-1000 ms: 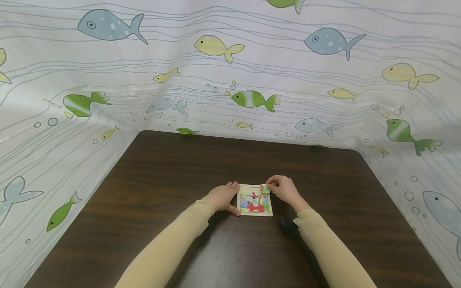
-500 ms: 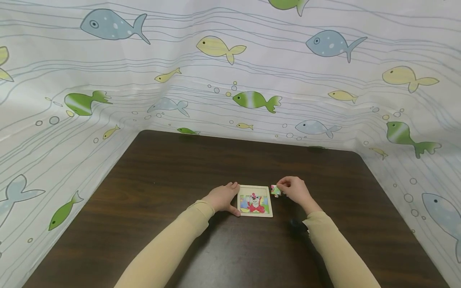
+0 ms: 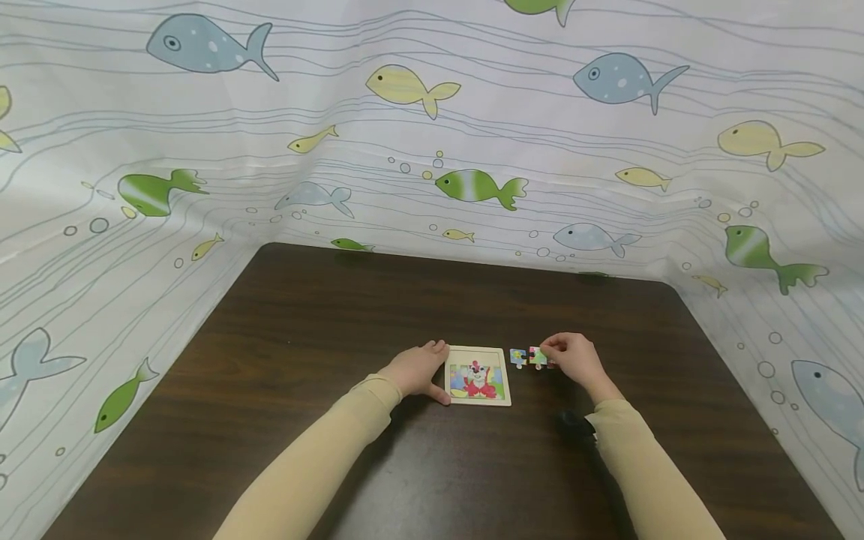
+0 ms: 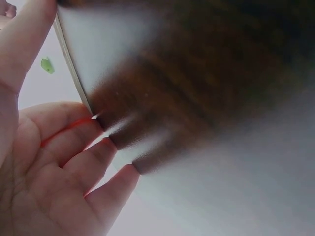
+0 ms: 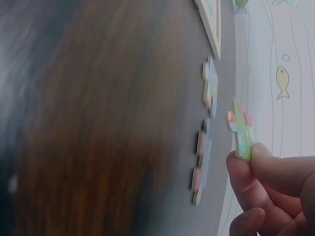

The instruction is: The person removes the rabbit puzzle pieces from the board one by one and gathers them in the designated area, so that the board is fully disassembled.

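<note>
A small wooden puzzle tray lies on the dark table, its lower part filled with a red and white cartoon animal picture and its upper strip bare. My left hand rests along the tray's left edge, with fingers extended and the thumb at the near corner. To the tray's right, my right hand pinches a green and pink jigsaw piece between thumb and fingertip, raised off the table. A blue jigsaw piece lies beside the tray. Another loose piece appears in the right wrist view, mostly hidden by the hand in the head view.
The brown wooden table stretches around the hands. A white curtain printed with fish rises behind it and along both sides. A dark object shows at the right sleeve.
My right hand has carried the green piece rightward from the tray's upper right corner, past the tray's side. The blue piece beside the tray is now uncovered. My left hand stays put.
</note>
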Action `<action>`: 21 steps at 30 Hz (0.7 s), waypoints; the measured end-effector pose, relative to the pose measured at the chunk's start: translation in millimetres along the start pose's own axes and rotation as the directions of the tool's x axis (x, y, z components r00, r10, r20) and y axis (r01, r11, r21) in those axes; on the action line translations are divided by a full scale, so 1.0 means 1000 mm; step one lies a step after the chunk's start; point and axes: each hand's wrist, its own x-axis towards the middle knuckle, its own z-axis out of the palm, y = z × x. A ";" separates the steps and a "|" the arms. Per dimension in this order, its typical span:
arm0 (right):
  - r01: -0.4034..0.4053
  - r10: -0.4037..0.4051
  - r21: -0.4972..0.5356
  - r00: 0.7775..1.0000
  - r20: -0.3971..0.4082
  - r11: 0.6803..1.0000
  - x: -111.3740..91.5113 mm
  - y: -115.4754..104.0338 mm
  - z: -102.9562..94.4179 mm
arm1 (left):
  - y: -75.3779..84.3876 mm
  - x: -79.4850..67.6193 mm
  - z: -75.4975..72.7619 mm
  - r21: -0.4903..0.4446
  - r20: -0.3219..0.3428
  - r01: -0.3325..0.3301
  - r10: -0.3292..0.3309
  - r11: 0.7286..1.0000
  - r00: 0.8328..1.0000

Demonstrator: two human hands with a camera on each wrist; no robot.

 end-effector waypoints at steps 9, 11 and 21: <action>-0.037 0.037 -0.010 0.999 -0.036 0.999 -0.006 0.010 -0.012 | 0.000 0.001 0.001 -0.002 -0.003 0.003 -0.003 1.000 1.000; -0.042 0.041 -0.014 0.999 -0.035 0.999 -0.006 0.013 -0.013 | 0.001 0.001 0.001 -0.003 -0.001 0.003 -0.003 1.000 1.000; -0.096 0.095 -0.030 0.995 -0.032 0.995 -0.011 0.026 -0.018 | -0.002 0.003 0.003 -0.004 -0.002 0.004 -0.004 1.000 1.000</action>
